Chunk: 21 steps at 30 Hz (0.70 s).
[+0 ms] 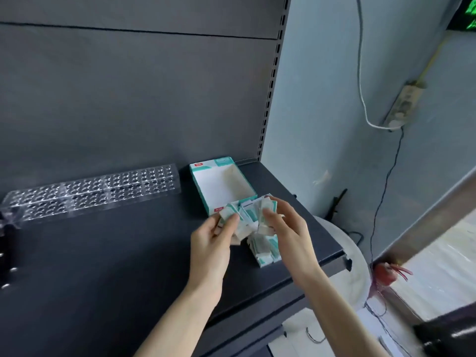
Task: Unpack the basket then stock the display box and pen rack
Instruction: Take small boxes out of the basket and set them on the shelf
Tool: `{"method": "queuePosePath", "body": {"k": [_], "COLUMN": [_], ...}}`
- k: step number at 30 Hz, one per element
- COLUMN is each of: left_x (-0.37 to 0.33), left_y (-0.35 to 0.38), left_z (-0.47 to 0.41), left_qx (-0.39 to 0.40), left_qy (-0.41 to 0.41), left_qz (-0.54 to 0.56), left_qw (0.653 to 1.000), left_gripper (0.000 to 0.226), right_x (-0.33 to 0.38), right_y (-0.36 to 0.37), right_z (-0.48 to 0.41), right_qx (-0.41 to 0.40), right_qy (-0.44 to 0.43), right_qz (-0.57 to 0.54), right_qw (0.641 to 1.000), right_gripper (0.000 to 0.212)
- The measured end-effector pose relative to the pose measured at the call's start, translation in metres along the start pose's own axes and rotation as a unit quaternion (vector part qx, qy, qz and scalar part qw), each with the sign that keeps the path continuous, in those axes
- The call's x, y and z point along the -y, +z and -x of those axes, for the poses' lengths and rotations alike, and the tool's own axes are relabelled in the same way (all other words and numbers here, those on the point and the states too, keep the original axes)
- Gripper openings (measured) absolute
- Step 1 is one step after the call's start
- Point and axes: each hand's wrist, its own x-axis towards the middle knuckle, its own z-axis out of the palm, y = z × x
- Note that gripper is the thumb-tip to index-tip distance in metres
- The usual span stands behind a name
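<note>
A teal and white display box [222, 184] lies with its top open on the dark shelf [103, 253], its white inside bare. Just in front of it, both hands hold a loose bundle of small white and teal packets [248, 213]. My left hand [213, 240] grips the bundle's left side. My right hand [288, 228] pinches its right side. More packets [264, 249] lie stacked on the shelf under my hands. A clear plastic pen rack [90, 194] with rows of holes stands along the shelf's back, left of the box, with nothing in its holes.
The shelf's right front corner [345, 256] is close to my right wrist. A white round surface [353, 256] sits below and to the right. Cables and a power strip [404, 104] hang on the pale wall. Dark items [7, 253] sit at the far left edge.
</note>
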Motion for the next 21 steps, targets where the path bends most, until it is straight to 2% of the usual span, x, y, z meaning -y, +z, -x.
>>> {"method": "queuePosePath", "body": {"k": [3, 8, 11, 12, 15, 21], "left_x": [0.014, 0.035, 0.044, 0.045, 0.049, 0.047], "left_y": [0.021, 0.035, 0.036, 0.037, 0.037, 0.029], "left_z": [0.008, 0.023, 0.025, 0.026, 0.026, 0.023], "left_qx": [-0.06, -0.178, -0.25, -0.264, -0.286, -0.284], "left_qy": [0.032, 0.071, 0.057, 0.057, 0.059, 0.043], "left_qz": [-0.034, -0.109, -0.143, -0.156, -0.208, -0.278], "left_qw": [0.997, 0.975, 0.956, 0.95, 0.934, 0.917], "left_gripper": [0.011, 0.007, 0.022, 0.021, 0.007, 0.009], "right_x": [-0.005, -0.018, -0.028, -0.031, -0.038, -0.043], "right_y": [-0.03, -0.069, -0.082, -0.085, -0.089, -0.085], "right_z": [-0.013, -0.029, -0.035, -0.037, -0.042, -0.041], "right_qx": [0.041, 0.064, 0.068, 0.069, 0.086, 0.093], "right_qy": [0.01, -0.005, 0.001, 0.008, 0.026, 0.007], "right_qz": [0.01, 0.025, 0.047, 0.056, 0.099, 0.212], "right_qw": [0.999, 0.998, 0.997, 0.996, 0.991, 0.973], "right_gripper": [0.02, 0.012, 0.01, 0.009, 0.011, 0.016]}}
